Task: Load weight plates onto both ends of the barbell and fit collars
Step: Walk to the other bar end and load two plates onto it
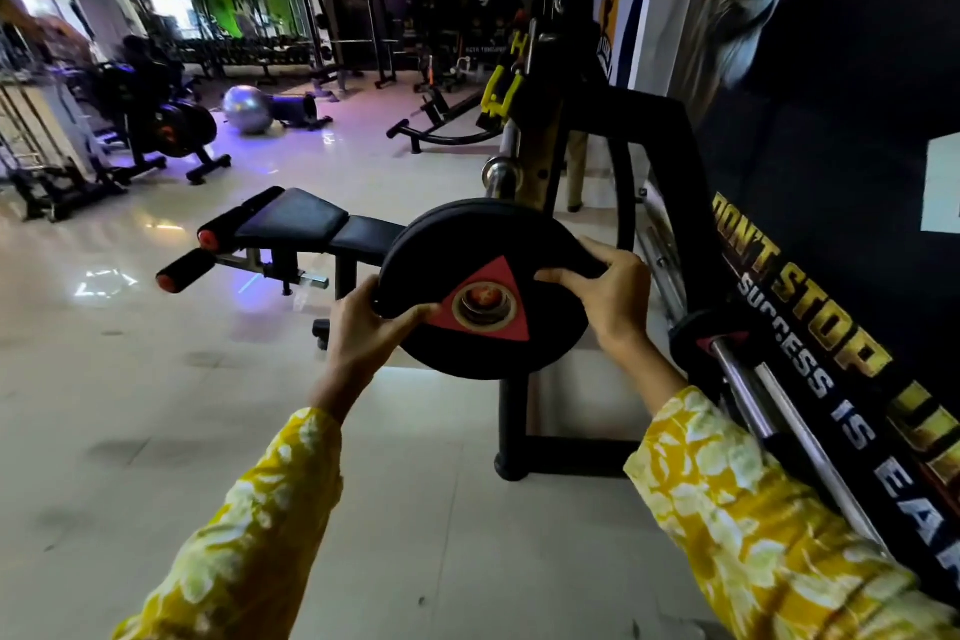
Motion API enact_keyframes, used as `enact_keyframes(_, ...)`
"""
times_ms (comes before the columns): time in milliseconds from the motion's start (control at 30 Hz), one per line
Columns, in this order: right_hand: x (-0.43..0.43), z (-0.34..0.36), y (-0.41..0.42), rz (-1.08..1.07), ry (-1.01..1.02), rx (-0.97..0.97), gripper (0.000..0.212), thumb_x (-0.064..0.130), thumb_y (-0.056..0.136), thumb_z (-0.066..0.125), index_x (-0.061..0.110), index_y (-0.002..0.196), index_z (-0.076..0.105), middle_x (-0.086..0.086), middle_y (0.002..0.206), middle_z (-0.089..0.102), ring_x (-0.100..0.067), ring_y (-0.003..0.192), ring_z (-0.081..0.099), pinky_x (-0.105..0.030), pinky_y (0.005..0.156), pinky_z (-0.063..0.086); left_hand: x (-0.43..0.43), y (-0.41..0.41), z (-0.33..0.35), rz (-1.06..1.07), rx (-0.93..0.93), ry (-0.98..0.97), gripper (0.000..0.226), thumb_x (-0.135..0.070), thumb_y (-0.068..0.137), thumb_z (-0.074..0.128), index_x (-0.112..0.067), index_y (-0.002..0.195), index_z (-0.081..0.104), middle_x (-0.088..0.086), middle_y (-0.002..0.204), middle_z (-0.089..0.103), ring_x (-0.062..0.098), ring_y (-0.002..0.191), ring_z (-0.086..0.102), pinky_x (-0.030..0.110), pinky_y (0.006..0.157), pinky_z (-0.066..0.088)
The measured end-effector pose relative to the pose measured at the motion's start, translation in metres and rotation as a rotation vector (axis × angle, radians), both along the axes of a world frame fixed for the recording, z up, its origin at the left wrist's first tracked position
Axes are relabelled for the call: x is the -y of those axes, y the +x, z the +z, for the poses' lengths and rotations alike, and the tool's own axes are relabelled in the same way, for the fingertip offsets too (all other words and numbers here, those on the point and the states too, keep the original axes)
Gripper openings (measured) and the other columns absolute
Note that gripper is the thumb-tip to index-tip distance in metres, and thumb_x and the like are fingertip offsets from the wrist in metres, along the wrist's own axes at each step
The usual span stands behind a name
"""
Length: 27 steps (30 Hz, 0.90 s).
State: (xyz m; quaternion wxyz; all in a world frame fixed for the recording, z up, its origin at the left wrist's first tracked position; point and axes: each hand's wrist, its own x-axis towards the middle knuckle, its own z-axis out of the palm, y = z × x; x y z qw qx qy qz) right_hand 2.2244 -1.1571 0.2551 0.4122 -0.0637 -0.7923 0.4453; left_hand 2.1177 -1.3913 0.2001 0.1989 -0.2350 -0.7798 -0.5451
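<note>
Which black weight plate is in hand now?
The large black plate with the red triangle, gripped by left hand and right hand; the smaller black plate sits on a chrome bar.

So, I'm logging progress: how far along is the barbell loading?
Nothing looks done: the near barbell sleeve is bare, no collar. In hand: the left hand and right hand grip a black weight plate, not yet on that sleeve. Left: sliding it on, the far end, which is hidden, and both collars.

Black, red-triangled weight plate (488, 291) before barbell end (501, 170)
</note>
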Motion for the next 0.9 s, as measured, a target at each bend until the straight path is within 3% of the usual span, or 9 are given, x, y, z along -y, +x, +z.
enact_keyframes(100, -0.005, 0.0, -0.012, 0.002, -0.006, 0.0, 0.031, 0.025, 0.063, 0.083, 0.013, 0.09, 0.072, 0.006, 0.077, 0.069, -0.007, 0.073, 0.063, -0.021, 0.064, 0.048, -0.006, -0.022, -0.005, -0.013, 0.03, 0.002, 0.059, -0.061, 0.056, 0.08, -0.019, 0.095, 0.066, 0.001, 0.084, 0.072, 0.021, 0.077, 0.069, 0.048, 0.064, 0.055)
enact_keyframes(200, -0.007, 0.001, -0.026, -0.011, -0.005, -0.032, 0.033, 0.023, 0.066, 0.081, 0.009, 0.095, 0.071, 0.005, 0.082, 0.068, -0.01, 0.08, 0.064, -0.016, 0.068, 0.048, -0.015, -0.029, -0.003, 0.037, 0.079, 0.03, 0.064, -0.067, 0.051, 0.077, -0.02, 0.093, 0.067, -0.002, 0.082, 0.072, 0.016, 0.076, 0.068, 0.047, 0.066, 0.056)
enact_keyframes(300, -0.003, -0.016, -0.036, -0.101, 0.175, -0.149, 0.053, 0.029, 0.08, 0.068, 0.004, 0.125, 0.054, -0.002, 0.12, 0.057, -0.005, 0.114, 0.048, 0.0, 0.093, 0.032, -0.029, -0.019, 0.006, 0.139, -0.193, -0.011, 0.067, -0.057, 0.073, 0.065, -0.012, 0.121, 0.055, 0.008, 0.113, 0.065, 0.02, 0.104, 0.061, 0.036, 0.089, 0.05)
enact_keyframes(367, 0.0, -0.035, -0.043, -0.174, 0.469, -0.123, 0.059, 0.043, 0.095, 0.039, 0.017, 0.145, 0.022, -0.002, 0.15, 0.026, -0.005, 0.138, 0.018, -0.016, 0.114, 0.011, -0.043, -0.019, 0.011, 0.205, -0.533, -0.095, 0.057, -0.041, 0.093, 0.047, -0.009, 0.139, 0.035, 0.013, 0.143, 0.04, 0.024, 0.132, 0.038, 0.035, 0.11, 0.031)
enact_keyframes(433, 0.001, -0.051, -0.057, -0.32, 0.702, -0.077, 0.055, 0.045, 0.099, 0.016, 0.026, 0.147, -0.002, 0.007, 0.157, -0.005, -0.006, 0.142, -0.004, -0.029, 0.117, -0.006, -0.06, -0.029, 0.01, 0.251, -0.733, -0.238, 0.053, -0.033, 0.1, 0.031, -0.017, 0.148, 0.016, -0.001, 0.157, 0.011, 0.016, 0.143, 0.015, 0.038, 0.117, 0.015)
enact_keyframes(500, 0.001, -0.057, -0.071, -0.486, 0.782, -0.078, 0.054, 0.043, 0.099, 0.01, 0.024, 0.146, -0.008, 0.01, 0.155, -0.018, -0.007, 0.142, -0.011, -0.034, 0.115, -0.009, -0.073, -0.04, 0.003, 0.332, -0.748, -0.308, 0.056, -0.033, 0.101, 0.026, -0.019, 0.149, 0.003, -0.008, 0.158, -0.006, 0.011, 0.144, 0.003, 0.037, 0.117, 0.007)
enact_keyframes(600, -0.006, -0.056, -0.089, -0.612, 0.865, -0.12, 0.054, 0.041, 0.1, 0.012, 0.021, 0.147, -0.007, 0.008, 0.154, -0.019, -0.009, 0.142, -0.014, -0.036, 0.115, -0.007, -0.083, -0.059, -0.006, 0.427, -0.713, -0.341, 0.059, -0.038, 0.101, 0.023, -0.017, 0.149, -0.004, -0.006, 0.157, -0.014, 0.011, 0.144, -0.003, 0.037, 0.117, 0.001)
enact_keyframes(767, -0.027, -0.052, -0.128, -0.593, 0.957, -0.186, 0.055, 0.041, 0.101, 0.015, 0.022, 0.147, -0.008, 0.007, 0.154, -0.02, -0.01, 0.142, -0.015, -0.036, 0.115, -0.005, -0.103, -0.098, -0.016, 0.464, -0.694, -0.336, 0.062, -0.041, 0.099, 0.021, -0.017, 0.148, -0.009, 0.001, 0.157, -0.011, 0.011, 0.143, -0.009, 0.036, 0.117, -0.003)
enact_keyframes(900, -0.048, -0.05, -0.168, -0.597, 0.96, -0.206, 0.055, 0.042, 0.1, 0.013, 0.022, 0.146, -0.009, 0.007, 0.154, -0.021, -0.01, 0.142, -0.014, -0.036, 0.115, -0.005, -0.124, -0.131, -0.012, 0.493, -0.668, -0.322, 0.06, -0.041, 0.1, 0.02, -0.017, 0.147, -0.008, 0.02, 0.148, 0.027, 0.01, 0.143, -0.008, 0.037, 0.116, -0.002)
